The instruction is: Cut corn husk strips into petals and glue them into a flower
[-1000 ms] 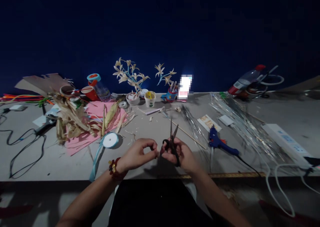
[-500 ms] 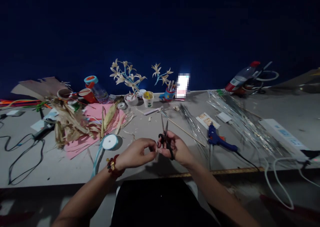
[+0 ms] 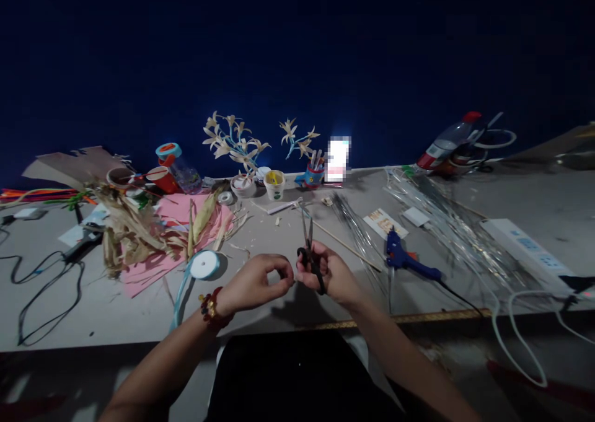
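Note:
A pair of black-handled scissors (image 3: 308, 248) is in my right hand (image 3: 331, 273), blades pointing up and away from me and slightly parted. Close beside it on the left, my left hand (image 3: 260, 282) has its fingers curled, thumb and fingertips close together. Whatever those fingertips pinch, if anything, is too small to make out. A narrow gap shows between the two hands. To the left of my left hand lies a roll of light blue ribbon (image 3: 204, 264), its loose end trailing toward the table's front edge.
Dried corn husks (image 3: 134, 230) lie on pink paper (image 3: 144, 279) at left. Husk flowers (image 3: 237, 140) stand behind small cups (image 3: 274, 185). At right are wires (image 3: 353, 220), a blue glue gun (image 3: 409, 261) with its cord, clear plastic strips (image 3: 460, 230) and a power strip (image 3: 525, 248).
My hands have drawn slightly apart; the fingertips were together before. The scissors have turned a little more upright, with the blades closer together. The rest of the table stands the same.

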The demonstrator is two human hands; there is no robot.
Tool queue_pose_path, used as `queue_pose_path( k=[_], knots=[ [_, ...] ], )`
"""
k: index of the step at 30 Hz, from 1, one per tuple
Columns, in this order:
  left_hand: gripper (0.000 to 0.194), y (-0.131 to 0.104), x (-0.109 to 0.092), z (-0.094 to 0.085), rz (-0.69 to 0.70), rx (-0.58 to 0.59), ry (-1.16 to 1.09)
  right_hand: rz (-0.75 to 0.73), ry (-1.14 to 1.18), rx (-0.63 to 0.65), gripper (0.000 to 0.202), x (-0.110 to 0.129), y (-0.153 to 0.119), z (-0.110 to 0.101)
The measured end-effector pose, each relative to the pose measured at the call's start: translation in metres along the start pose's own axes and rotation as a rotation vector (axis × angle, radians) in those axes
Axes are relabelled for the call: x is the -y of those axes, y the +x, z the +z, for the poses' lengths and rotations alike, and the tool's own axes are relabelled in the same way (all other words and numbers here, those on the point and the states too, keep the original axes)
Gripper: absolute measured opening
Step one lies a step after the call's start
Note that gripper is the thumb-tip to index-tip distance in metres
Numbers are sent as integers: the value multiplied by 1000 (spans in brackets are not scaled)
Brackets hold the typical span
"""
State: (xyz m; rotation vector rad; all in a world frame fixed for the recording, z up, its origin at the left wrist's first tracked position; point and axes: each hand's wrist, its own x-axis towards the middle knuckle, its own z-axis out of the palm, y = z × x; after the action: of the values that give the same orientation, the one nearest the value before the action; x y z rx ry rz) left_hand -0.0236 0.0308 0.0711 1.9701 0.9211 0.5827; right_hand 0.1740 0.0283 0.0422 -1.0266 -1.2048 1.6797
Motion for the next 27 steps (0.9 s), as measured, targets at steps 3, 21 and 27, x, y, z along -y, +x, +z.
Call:
queue_pose_path(
  k=[3, 21, 27],
  knots=[
    [11, 0, -1, -1, 2, -13, -91, 15, 57, -10, 49, 1, -2, -3],
    [23, -8, 17, 23, -152, -364, -636, -92, 26, -61, 39, -15, -6, -3],
    [25, -10, 13, 54, -168, -489, -739, -126, -37, -101, 35, -15, -9, 5]
  ],
)
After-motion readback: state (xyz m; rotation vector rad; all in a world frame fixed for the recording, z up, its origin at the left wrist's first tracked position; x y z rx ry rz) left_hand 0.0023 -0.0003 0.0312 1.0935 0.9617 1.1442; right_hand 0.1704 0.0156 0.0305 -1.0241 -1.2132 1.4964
